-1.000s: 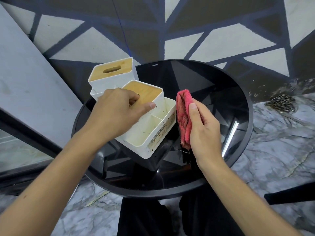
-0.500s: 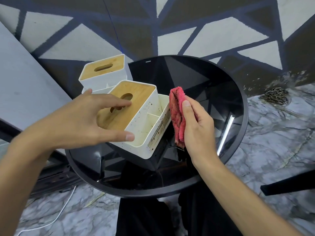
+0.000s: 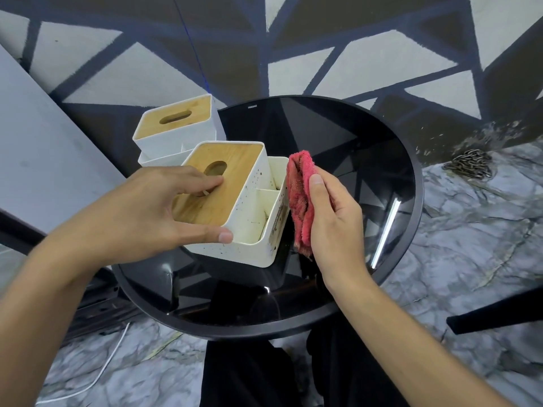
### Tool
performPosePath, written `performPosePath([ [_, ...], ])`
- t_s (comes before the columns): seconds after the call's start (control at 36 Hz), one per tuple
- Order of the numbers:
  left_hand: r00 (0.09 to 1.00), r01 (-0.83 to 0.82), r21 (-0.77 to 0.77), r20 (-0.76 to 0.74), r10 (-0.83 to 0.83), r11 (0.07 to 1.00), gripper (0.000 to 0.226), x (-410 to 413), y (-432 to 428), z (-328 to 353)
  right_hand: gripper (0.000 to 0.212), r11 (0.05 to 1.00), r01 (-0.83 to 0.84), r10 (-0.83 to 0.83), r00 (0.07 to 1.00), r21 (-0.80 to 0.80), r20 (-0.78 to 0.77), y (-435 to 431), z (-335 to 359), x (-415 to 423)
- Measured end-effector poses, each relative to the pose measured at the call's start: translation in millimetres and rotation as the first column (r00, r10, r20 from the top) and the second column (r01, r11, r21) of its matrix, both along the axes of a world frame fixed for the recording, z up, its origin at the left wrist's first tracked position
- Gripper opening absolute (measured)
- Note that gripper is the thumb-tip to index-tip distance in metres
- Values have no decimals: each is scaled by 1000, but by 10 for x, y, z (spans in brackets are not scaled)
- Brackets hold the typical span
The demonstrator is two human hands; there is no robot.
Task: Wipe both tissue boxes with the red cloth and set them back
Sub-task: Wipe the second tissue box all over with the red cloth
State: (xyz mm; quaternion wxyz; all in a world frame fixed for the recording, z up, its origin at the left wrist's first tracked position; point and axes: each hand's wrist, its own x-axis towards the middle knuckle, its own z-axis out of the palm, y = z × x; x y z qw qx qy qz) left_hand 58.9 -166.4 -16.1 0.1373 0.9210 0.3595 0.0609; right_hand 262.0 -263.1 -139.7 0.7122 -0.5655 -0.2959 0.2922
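- The fingers (image 3: 205, 183) of the left hand (image 3: 141, 212) spread wide over the wooden lid of the near tissue box (image 3: 235, 201) at the centre of the frame; the fingertips rest by the lid's oval slot and the thumb presses the lid's near corner.
- The right hand (image 3: 335, 224), just right of centre, has its fingers closed round the folded red cloth (image 3: 299, 198), thumb on top.
- The red cloth hangs upright and touches the right-hand outer wall of the near tissue box.
- The near tissue box is white, speckled with dark spots, with open side compartments facing the cloth. Whether it rests on the worktop or is raised is unclear.
- The far tissue box (image 3: 179, 127), also white with a wooden lid, sits just behind, towards the upper left, at the worktop's edge.
- The worktop (image 3: 338, 142) is a round black glass surface filling the middle of the frame.
- A marbled floor (image 3: 470, 230) shows at lower left and right.
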Motion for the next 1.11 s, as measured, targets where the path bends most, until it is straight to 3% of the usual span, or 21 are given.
performPosePath([
  [0.25, 990, -97, -2, 106, 97, 995, 105, 50, -132, -130, 33, 996, 91, -91, 996, -25, 26, 241, 106, -41],
  [0.56, 979, -115, -16, 166, 116, 993, 99, 46, -150, -202, 31, 990, 75, -71, 997, -121, 34, 157, 105, -147],
  [0.78, 981, -111, -1, 158, 110, 994, 99, 56, -172, -199, 32, 997, 67, -64, 994, 38, -94, -348, 96, -599],
  [0.92, 980, -115, -20, 161, 117, 993, 99, 68, -192, -190, 36, 989, 143, -145, 988, 38, 52, -376, 32, -734],
  [1.11, 979, -114, -4, 168, 113, 993, 94, 61, -210, -205, 34, 988, 130, -133, 991, 83, 34, -206, 83, -607],
])
